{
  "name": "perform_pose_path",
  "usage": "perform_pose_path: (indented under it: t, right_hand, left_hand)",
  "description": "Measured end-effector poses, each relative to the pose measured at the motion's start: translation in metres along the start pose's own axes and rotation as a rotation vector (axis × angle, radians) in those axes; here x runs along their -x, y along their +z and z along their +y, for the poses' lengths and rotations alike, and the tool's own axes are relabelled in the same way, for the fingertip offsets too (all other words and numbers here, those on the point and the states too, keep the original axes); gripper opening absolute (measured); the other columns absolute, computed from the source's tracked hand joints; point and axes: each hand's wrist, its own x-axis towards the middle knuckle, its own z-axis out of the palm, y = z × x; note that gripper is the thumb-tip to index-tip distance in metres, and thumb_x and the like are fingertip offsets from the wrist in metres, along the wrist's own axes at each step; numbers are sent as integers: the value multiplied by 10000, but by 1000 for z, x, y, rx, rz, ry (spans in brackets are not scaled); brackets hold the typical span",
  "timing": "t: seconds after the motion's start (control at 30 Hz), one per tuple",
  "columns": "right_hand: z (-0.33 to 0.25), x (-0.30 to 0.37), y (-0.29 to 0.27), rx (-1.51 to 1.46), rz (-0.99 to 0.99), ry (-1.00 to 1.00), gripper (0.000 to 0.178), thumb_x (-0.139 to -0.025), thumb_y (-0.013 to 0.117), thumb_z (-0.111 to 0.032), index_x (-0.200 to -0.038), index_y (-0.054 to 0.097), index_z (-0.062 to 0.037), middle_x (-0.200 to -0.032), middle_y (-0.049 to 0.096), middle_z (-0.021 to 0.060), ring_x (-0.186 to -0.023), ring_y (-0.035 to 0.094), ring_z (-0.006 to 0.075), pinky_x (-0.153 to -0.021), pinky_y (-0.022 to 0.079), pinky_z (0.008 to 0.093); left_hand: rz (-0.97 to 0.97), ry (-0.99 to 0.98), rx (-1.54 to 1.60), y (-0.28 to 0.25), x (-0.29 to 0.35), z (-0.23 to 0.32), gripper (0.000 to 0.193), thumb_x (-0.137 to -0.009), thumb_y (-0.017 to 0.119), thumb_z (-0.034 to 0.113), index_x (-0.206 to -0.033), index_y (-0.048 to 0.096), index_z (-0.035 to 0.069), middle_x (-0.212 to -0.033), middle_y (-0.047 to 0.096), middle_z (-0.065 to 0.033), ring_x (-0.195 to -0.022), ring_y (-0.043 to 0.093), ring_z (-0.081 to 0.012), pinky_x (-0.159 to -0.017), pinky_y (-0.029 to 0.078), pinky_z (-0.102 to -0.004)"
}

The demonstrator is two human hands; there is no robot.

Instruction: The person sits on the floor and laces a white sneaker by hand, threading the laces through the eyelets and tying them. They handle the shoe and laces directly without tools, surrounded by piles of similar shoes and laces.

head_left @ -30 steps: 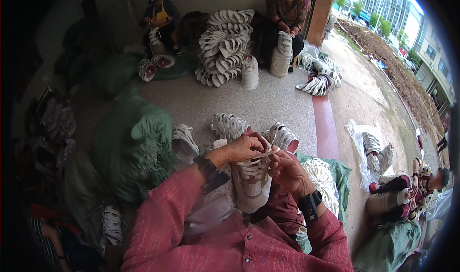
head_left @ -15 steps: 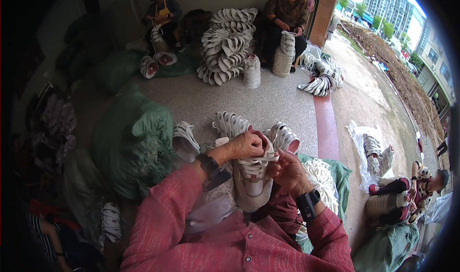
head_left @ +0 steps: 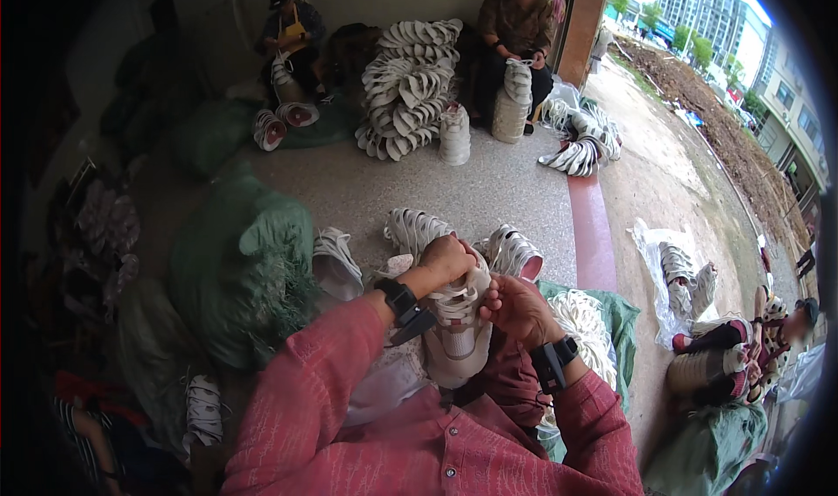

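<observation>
In my lap stands a pale beige and white shoe upper (head_left: 457,363), its toe end toward me and white shoelaces (head_left: 454,307) crossing its front. My left hand (head_left: 447,260) is closed over the upper's collar at the far end, the fingers partly hidden behind the knuckles. At the upper's right edge, beside the lace rows, my right hand (head_left: 513,307) has its thumb and fingers pinched together. What they pinch looks like the lace, though it is small. A dark red lining shows near the left fingertips.
Just beyond my hands lie rows of laced uppers (head_left: 419,229) and another bundle (head_left: 513,251). A green sack (head_left: 240,260) bulges at left; white laces (head_left: 583,326) lie on green sheeting at right. Co-workers sit at the back beside a tall pile of uppers (head_left: 408,86); another person sits far right.
My left hand has turned over and pressed closer to the collar. My right hand has drawn slightly down and left against the upper, and the lace band between the hands is no longer stretched out.
</observation>
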Motion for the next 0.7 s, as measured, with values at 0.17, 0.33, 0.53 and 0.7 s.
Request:
perform_pose_path:
  t: [0.17, 0.33, 0.53, 0.7]
  right_hand:
    - [-3, 10, 6, 120, 11, -62, 147, -969, 548, -206, -976, 587, -65, -814, 596, 8, -674, 571, 134, -694, 541, 312]
    - [-3, 21, 16, 530, 77, -317, 167, -946, 563, -141, -1084, 575, -48, -859, 617, 24, -729, 619, 136, -652, 533, 310]
    - [-3, 19, 30, 1599, 150, -866, 234, -919, 575, -156, -1095, 538, -6, -894, 621, 137, -685, 646, 291, -596, 515, 398]
    - [-8, 13, 34, 1808, 150, -904, 155, -888, 585, -137, -948, 519, -10, -869, 584, 182, -746, 621, 402, -600, 480, 466]
  left_hand:
    - [99, 165, 295, -5, 17, -8, 183, -745, 720, 141, -855, 594, 66, -701, 574, 13, -630, 545, -88, -589, 454, -262]
    - [66, 341, 485, -19, 36, -9, 223, -771, 719, 73, -932, 564, 76, -746, 449, 48, -674, 426, -57, -623, 398, -219]
    - [73, 418, 495, -22, 44, -7, 151, -790, 688, 39, -930, 633, 53, -771, 488, 14, -717, 479, -93, -678, 432, -247]
    - [-113, 425, 449, -18, 42, -4, 196, -816, 683, 55, -1010, 712, 58, -1077, 575, -20, -1003, 565, -146, -878, 453, -283]
